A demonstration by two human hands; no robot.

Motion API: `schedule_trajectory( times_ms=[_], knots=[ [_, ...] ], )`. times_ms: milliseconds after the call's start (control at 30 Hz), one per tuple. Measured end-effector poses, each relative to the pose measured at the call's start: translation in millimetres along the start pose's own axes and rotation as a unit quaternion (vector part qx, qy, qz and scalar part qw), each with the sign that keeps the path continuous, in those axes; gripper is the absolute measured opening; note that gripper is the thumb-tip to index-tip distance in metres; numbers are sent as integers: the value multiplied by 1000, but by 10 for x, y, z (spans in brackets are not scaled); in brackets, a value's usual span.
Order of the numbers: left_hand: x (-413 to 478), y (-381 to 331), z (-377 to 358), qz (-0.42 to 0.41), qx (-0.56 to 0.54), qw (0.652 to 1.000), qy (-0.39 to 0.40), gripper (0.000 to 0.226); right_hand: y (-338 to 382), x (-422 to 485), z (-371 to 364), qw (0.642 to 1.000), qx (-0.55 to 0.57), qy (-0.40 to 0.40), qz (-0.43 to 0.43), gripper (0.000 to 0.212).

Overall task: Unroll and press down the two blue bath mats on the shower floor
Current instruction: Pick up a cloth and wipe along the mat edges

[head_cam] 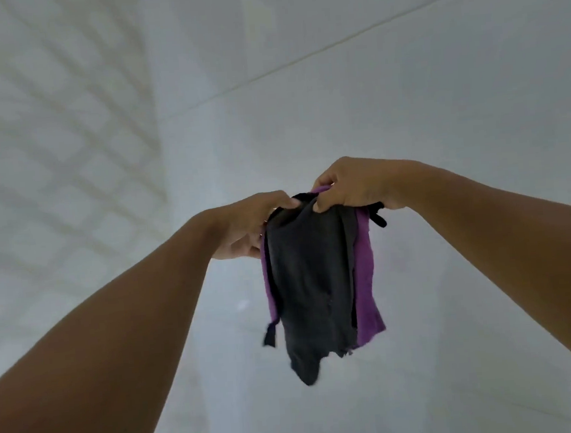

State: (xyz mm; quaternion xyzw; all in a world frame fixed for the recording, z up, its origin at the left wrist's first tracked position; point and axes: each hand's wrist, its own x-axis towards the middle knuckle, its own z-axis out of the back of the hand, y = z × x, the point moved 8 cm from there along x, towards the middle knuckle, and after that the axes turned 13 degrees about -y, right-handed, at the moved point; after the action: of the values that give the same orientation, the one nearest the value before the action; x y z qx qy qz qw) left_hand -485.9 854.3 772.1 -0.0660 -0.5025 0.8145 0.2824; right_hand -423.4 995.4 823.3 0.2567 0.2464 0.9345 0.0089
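The left hand and right hand, close together, pinch the top of a dangling grey-and-purple cloth; no blue bath mats show, so unrolling seems unstarted, and the cloth likely needs setting aside first.

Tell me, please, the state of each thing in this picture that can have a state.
left hand: grips the top edge of the cloth on its left side.
right hand: pinches the top edge of the cloth on its right side.
cloth: dark grey and purple, held up in the air, hanging loose and crumpled, not spread out.
blue bath mats: not in view.
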Motion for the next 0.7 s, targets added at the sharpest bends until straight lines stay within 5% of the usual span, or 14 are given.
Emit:
schedule_trajectory(
  times_ms=[133,333,467,600,700],
  knots=[
    [-480,637,814,95,19,995,-12,55,790,347,-963,993,66,70,65,15],
    [-1296,1420,2208,194,-7,954,-229,44,1785,546,-2403,960,196,166,114,47],
    [-1993,1725,2891,237,-41,898,-369,52,2286,392,-3505,918,274,278,69,59],
    [-2655,1774,3386,235,-66,840,-485,53,2735,-263,-4676,822,217,525,33,91],
    [-3094,1708,3527,257,-48,796,-546,53,3208,-818,-5067,723,261,639,26,76]
  ],
)
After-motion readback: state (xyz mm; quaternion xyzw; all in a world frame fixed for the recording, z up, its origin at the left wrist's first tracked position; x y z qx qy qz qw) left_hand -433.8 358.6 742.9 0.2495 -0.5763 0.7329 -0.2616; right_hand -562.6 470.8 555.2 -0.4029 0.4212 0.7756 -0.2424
